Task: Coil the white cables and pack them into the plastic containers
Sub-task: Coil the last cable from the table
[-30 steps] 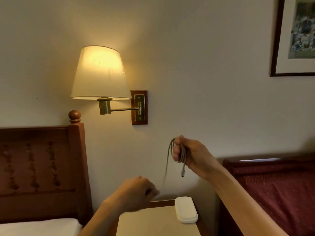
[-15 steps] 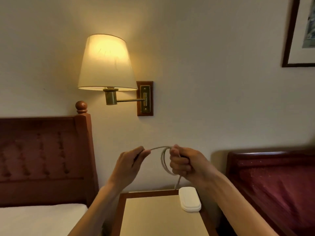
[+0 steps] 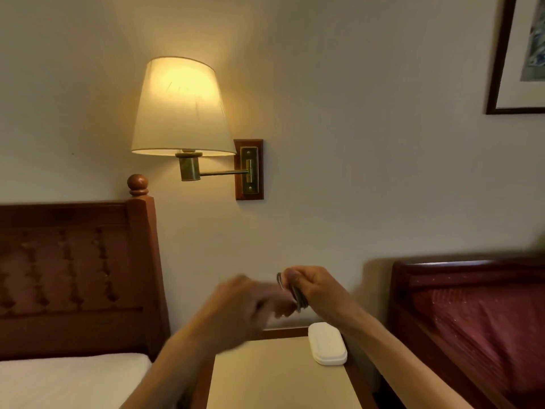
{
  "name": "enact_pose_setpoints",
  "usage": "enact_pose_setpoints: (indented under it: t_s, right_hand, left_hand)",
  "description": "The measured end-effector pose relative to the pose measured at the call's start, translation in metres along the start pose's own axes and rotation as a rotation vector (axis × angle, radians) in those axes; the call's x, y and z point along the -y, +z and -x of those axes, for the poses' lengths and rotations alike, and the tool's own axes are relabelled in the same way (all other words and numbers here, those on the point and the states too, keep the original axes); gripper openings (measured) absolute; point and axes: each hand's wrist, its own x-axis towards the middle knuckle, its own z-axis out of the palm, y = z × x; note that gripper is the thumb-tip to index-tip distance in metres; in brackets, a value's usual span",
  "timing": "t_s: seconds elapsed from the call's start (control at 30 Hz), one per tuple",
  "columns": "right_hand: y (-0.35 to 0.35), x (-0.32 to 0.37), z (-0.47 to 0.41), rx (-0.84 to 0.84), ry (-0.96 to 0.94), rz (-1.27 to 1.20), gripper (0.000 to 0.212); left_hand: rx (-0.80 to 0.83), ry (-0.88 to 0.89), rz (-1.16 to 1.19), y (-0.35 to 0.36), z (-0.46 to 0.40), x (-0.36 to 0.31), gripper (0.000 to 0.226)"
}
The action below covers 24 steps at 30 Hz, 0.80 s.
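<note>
White cable [image 3: 292,292] sits bunched in loops in your right hand [image 3: 317,289], which is curled closed around the bundle and held up in front of the wall, above the far end of the worktop [image 3: 280,376]. You can see a few dark-looking strands of the coil showing at the left edge of that fist, from the top of the fingers down to just below them. Your left hand [image 3: 244,308] is right beside it, at about the same height and a little lower, but it is smeared by motion blur, so you cannot tell whether its fingers are pinched on a strand or loose; it appears to meet the coil at its lower edge. Both forearms reach up from the bottom of the view and converge over the worktop. On that pale worktop, near its far right corner, lies a closed white plastic container [image 3: 327,343], oval-cornered and flat, directly below your right hand and apart from it. A lit wall lamp [image 3: 181,107] with a cream shade hangs above and to the left. A wooden headboard [image 3: 73,273] and white bed stand on the left, a bed with a dark red cover [image 3: 483,326] on the right, and a framed picture [image 3: 522,54] occupies the upper right corner.
</note>
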Motion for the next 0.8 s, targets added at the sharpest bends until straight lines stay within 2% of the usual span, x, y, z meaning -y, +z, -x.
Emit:
enact_pose_setpoints:
  t_s: [0.07, 0.2, 0.3, 0.43, 0.53, 0.57, 0.63, 0.73, 0.8]
  right_hand:
    - [0.003, 0.001, 0.009, 0.037, -0.001, 0.097, 0.034]
    - [-0.006, 0.014, 0.011, 0.014, 0.010, 0.181, 0.039]
    - [-0.011, 0.017, 0.008, 0.040, 0.086, 0.185, 0.043]
    - [-0.008, 0.017, 0.002, 0.151, 0.183, -0.036, 0.044]
    - [-0.004, 0.014, -0.003, 0.216, 0.234, -0.312, 0.045]
    - [-0.003, 0.013, -0.005, 0.216, 0.252, -0.392, 0.046]
    - [-0.002, 0.012, -0.008, 0.195, 0.273, -0.521, 0.046]
    - [-0.001, 0.011, -0.010, 0.171, 0.262, -0.624, 0.045]
    - [0.000, 0.011, -0.011, 0.166, 0.257, -0.657, 0.046]
  left_hand:
    - [-0.174, 0.040, -0.008, -0.016, -0.001, 0.012, 0.037]
    - [-0.144, 0.070, 0.115, -0.010, 0.003, 0.031, 0.023]
    - [-0.170, 0.075, 0.076, -0.005, 0.008, 0.040, 0.020]
    - [-0.313, 0.117, -0.065, 0.010, 0.004, 0.041, 0.019]
    - [-0.487, -0.007, -0.031, 0.016, -0.001, 0.031, 0.020]
    - [-0.553, -0.083, 0.035, 0.018, -0.002, 0.027, 0.020]
    - [-0.622, -0.262, 0.319, 0.020, -0.004, 0.018, 0.020]
    - [-0.611, -0.495, 0.876, 0.020, -0.009, 0.008, 0.018]
    - [-0.607, -0.571, 1.066, 0.021, -0.011, 0.004, 0.017]
